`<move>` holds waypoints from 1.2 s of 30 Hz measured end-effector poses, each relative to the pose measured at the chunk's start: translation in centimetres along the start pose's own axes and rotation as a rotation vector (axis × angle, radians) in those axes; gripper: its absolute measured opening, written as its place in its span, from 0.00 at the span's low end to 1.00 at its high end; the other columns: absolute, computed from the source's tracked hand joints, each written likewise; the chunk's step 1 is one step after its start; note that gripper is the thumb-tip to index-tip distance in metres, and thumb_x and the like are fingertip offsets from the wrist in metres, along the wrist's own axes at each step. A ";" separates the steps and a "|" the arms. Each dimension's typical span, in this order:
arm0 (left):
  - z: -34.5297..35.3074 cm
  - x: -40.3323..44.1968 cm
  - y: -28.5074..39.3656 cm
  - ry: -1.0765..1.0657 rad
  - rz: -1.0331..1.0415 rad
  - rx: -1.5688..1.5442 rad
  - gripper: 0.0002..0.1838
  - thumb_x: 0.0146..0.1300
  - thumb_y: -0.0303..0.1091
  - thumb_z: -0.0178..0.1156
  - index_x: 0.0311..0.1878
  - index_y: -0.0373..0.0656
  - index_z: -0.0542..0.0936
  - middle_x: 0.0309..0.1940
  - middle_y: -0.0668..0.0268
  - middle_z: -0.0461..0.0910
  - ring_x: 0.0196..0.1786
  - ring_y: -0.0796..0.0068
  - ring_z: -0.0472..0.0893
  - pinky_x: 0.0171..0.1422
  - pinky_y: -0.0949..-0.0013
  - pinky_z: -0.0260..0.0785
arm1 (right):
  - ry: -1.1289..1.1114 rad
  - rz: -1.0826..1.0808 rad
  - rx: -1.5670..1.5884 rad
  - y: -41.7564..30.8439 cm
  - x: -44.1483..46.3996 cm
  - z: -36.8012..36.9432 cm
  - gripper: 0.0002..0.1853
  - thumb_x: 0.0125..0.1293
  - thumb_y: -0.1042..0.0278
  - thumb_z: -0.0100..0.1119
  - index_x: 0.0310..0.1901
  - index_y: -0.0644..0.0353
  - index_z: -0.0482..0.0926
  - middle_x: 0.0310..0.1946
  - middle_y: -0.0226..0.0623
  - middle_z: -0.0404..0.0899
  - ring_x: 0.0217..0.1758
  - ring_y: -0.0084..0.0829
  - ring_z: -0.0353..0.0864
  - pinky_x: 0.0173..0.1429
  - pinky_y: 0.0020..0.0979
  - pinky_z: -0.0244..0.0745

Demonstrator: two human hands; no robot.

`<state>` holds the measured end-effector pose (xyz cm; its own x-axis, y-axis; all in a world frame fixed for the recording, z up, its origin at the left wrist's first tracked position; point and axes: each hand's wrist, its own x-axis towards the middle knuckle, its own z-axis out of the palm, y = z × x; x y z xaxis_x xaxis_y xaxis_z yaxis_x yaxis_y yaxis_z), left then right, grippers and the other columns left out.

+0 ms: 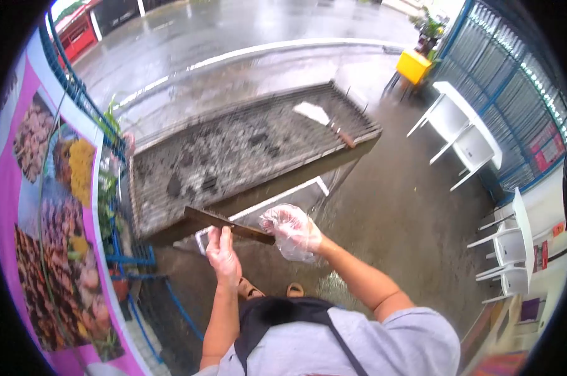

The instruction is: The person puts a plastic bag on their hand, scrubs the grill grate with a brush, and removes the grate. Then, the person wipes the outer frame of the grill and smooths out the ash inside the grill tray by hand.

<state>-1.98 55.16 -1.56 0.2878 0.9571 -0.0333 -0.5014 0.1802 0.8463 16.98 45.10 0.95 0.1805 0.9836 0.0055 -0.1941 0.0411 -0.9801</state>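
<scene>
Long flat strip (249,233), dark brown, blade-like, straight-edged; narrowing toward its far left end and slanting in the air just before the near edge of the grill. Right grip (293,230), wrapped in thin, crinkled clear plastic, is closing around the strip's near end. Left grip (223,255) is reaching up with fingers fairly straight, fingertips meeting the strip at mid-length; whether it is pinching or only touching, cannot tell.

Grill (202,147): long, shallow, boxy, ribbed with thin parallel bars. Grey ash and black charcoal-like lumps (173,185) are showing across its bed. Toward its right end a tool (311,113) is lying on the bars, broad pale part pointing left, brown handle (341,133) slanting to the near rim. A white frame (323,186) is showing below.

The grill is standing crosswise between the person and the wet, glossy road (252,37). Left: a glossy food banner (54,263) is curving close by. Right: smooth white chairs (465,128) are lining the side, a yellow box (414,66) standing beyond them.
</scene>
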 end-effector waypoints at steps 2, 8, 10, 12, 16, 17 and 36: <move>2.5 1.5 -0.7 0.009 0.110 0.252 0.13 0.69 0.28 0.58 0.53 0.33 0.75 0.48 0.69 0.74 0.50 0.80 0.76 0.57 0.73 0.67 | 0.129 -0.192 -0.570 -1.8 1.7 -1.8 0.22 0.62 0.60 0.63 0.54 0.62 0.75 0.46 0.36 0.81 0.53 0.29 0.77 0.59 0.32 0.72; 7.7 7.7 -5.2 0.059 -0.031 0.217 0.12 0.63 0.28 0.65 0.46 0.30 0.80 0.53 0.65 0.73 0.46 0.79 0.77 0.53 0.76 0.70 | 0.089 -0.256 -0.902 -1.6 8.0 -0.9 0.22 0.58 0.65 0.63 0.51 0.66 0.71 0.42 0.52 0.76 0.45 0.52 0.76 0.52 0.42 0.73; 10.2 8.9 -2.8 0.040 -0.100 0.326 0.15 0.64 0.29 0.64 0.50 0.29 0.77 0.48 0.62 0.78 0.54 0.76 0.76 0.60 0.73 0.67 | 0.309 -0.353 -0.867 0.6 10.1 -1.2 0.13 0.62 0.71 0.52 0.47 0.67 0.75 0.39 0.49 0.78 0.44 0.47 0.79 0.51 0.40 0.76; 7.9 12.1 -5.3 -0.060 -0.152 0.395 0.20 0.62 0.31 0.66 0.55 0.36 0.73 0.52 0.61 0.76 0.51 0.74 0.77 0.60 0.71 0.68 | 0.322 -0.453 -0.919 2.8 13.3 -4.2 0.12 0.65 0.69 0.51 0.48 0.62 0.76 0.40 0.42 0.79 0.43 0.38 0.79 0.50 0.34 0.77; 5.6 12.7 -1.3 -0.133 0.077 0.465 0.21 0.63 0.30 0.64 0.57 0.40 0.71 0.54 0.59 0.74 0.55 0.69 0.77 0.63 0.65 0.67 | 0.375 0.144 -0.933 -2.8 18.6 -10.5 0.11 0.70 0.68 0.50 0.49 0.56 0.79 0.41 0.30 0.81 0.44 0.26 0.80 0.51 0.26 0.75; 4.1 13.3 -0.4 -0.148 0.117 0.495 0.21 0.64 0.28 0.63 0.58 0.39 0.70 0.53 0.59 0.75 0.55 0.69 0.77 0.61 0.66 0.69 | 0.398 0.179 -1.037 -2.8 20.3 -12.9 0.11 0.69 0.68 0.50 0.49 0.57 0.78 0.40 0.34 0.81 0.43 0.29 0.80 0.49 0.29 0.76; -10.5 15.2 9.5 0.590 0.373 0.797 0.17 0.68 0.24 0.57 0.59 0.35 0.71 0.55 0.58 0.75 0.57 0.70 0.75 0.63 0.70 0.68 | 0.489 0.126 -1.217 0.9 25.2 -15.1 0.21 0.74 0.53 0.36 0.47 0.61 0.76 0.39 0.53 0.80 0.43 0.51 0.80 0.49 0.45 0.75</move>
<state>-10.93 73.79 0.36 -0.3229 0.9185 0.2283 0.2658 -0.1435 0.9533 35.93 67.24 -2.84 0.6024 0.7940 0.0815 0.7048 -0.4813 -0.5211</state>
